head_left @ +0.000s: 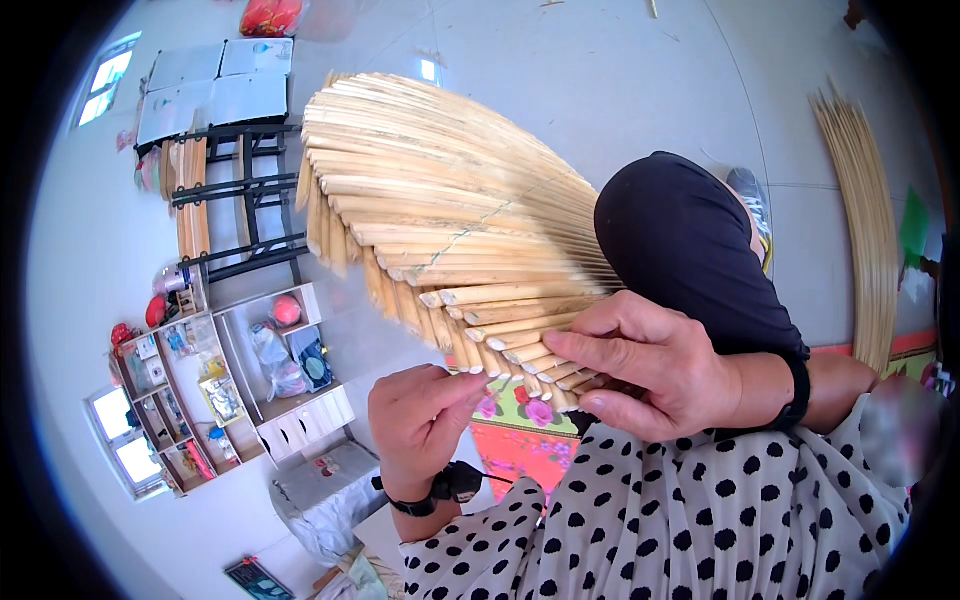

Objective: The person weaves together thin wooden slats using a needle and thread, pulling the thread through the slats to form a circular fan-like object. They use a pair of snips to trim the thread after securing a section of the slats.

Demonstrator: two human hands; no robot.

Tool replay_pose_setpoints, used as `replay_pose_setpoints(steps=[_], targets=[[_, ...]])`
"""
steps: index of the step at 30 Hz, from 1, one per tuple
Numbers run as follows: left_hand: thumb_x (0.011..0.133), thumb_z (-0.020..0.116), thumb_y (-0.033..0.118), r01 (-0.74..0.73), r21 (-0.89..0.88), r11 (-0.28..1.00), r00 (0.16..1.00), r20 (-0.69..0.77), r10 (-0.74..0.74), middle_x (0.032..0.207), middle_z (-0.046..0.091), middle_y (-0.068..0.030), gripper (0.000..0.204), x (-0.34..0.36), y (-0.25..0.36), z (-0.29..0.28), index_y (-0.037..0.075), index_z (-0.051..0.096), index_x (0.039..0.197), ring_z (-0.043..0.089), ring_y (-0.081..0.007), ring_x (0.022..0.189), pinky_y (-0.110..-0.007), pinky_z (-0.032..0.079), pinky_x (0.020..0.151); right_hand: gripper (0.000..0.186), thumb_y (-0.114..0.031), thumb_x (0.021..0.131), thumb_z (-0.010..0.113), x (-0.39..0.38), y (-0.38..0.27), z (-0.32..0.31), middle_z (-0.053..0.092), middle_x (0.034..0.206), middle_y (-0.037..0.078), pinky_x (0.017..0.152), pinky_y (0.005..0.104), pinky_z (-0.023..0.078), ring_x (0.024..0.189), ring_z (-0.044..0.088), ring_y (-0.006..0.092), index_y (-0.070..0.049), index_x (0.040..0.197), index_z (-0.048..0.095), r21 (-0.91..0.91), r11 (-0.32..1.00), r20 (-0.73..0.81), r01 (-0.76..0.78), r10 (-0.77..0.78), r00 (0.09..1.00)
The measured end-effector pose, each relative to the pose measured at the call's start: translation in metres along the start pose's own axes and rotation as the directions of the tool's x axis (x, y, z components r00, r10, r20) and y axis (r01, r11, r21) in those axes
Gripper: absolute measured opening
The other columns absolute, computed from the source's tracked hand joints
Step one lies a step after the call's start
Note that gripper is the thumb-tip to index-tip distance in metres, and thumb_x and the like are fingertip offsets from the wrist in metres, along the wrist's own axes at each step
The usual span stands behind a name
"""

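Observation:
A fan-shaped mat of pale reed stalks [440, 200], bound by a thin greenish thread [465, 238], curves across the middle of the view toward my lap. Its cut stalk ends overlap in a stepped edge on the near side. My right hand [655, 365] is closed on the near stalks, thumb and fingers on either side of the bundle. My left hand [425, 420] is closed in a pinch just left of the lowest stalk ends. What its fingertips hold, if anything, is too small to make out.
My dark-clad knee [690, 240] rises beside the mat's right edge. A long bundle of loose stalks [860, 220] lies at the far right. Toward the left stand a black metal frame [245, 190] and a shelf unit [225, 400]. A red floral cloth [520, 460] lies below my hands.

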State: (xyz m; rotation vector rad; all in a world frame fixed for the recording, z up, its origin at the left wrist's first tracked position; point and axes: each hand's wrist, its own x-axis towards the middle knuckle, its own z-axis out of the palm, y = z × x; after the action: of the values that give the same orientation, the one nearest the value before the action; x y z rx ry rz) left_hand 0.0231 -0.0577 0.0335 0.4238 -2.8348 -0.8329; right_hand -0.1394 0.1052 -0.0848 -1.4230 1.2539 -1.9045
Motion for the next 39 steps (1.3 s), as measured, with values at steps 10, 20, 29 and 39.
replay_pose_setpoints(steps=[10, 20, 29, 39], targets=[[0.077, 0.071, 0.002, -0.021, -0.163, 0.986, 0.992, 0.123, 0.041, 0.061, 0.062, -0.0048, 0.022, 0.013, -0.011, -0.010, 0.009, 0.073, 0.097, 0.058, -0.0166, 0.049, -0.027, 0.042, 0.045, 0.047, -0.031, 0.070, 0.084, 0.032, -0.034, 0.002, 0.062, 0.075, 0.011, 0.049, 0.0263, 0.051, 0.056, 0.062, 0.0183, 0.006, 0.093, 0.065, -0.498, 0.866, -0.023, 0.041, -0.061, 0.998], [0.078, 0.068, 0.003, -0.128, -0.315, 0.940, 0.990, 0.022, 0.143, 0.066, 0.066, -0.0073, 0.014, 0.015, -0.024, 0.003, 0.005, 0.071, 0.091, 0.062, -0.0214, 0.052, -0.029, 0.045, 0.047, 0.027, -0.018, 0.072, 0.081, 0.046, -0.058, 0.023, 0.050, 0.064, 0.003, 0.041, 0.0278, 0.041, 0.046, 0.049, 0.0165, -0.001, 0.081, 0.062, -0.823, 0.564, -0.042, -0.070, 0.062, 0.997], [0.076, 0.070, 0.001, -0.194, -0.392, 0.899, 0.981, -0.079, 0.177, 0.063, 0.064, -0.0063, 0.010, 0.005, -0.040, 0.013, 0.005, 0.069, 0.086, 0.059, -0.0218, 0.049, -0.030, 0.043, 0.045, 0.019, -0.009, 0.072, 0.077, 0.049, -0.058, 0.027, 0.056, 0.063, 0.004, 0.038, 0.0262, 0.038, 0.044, 0.049, 0.0142, 0.001, 0.081, 0.063, -0.887, 0.458, 0.074, 0.049, 0.037, 0.997], [0.073, 0.071, 0.002, -0.230, -0.371, 0.900, 0.972, -0.039, 0.233, 0.060, 0.060, -0.0047, 0.012, 0.007, -0.049, 0.022, 0.007, 0.068, 0.083, 0.059, -0.0232, 0.051, -0.033, 0.044, 0.045, 0.021, -0.010, 0.071, 0.077, 0.050, -0.065, 0.021, 0.055, 0.059, 0.004, 0.040, 0.0240, 0.041, 0.042, 0.052, 0.0125, 0.001, 0.077, 0.060, -0.926, 0.377, 0.086, 0.030, 0.134, 0.987]])
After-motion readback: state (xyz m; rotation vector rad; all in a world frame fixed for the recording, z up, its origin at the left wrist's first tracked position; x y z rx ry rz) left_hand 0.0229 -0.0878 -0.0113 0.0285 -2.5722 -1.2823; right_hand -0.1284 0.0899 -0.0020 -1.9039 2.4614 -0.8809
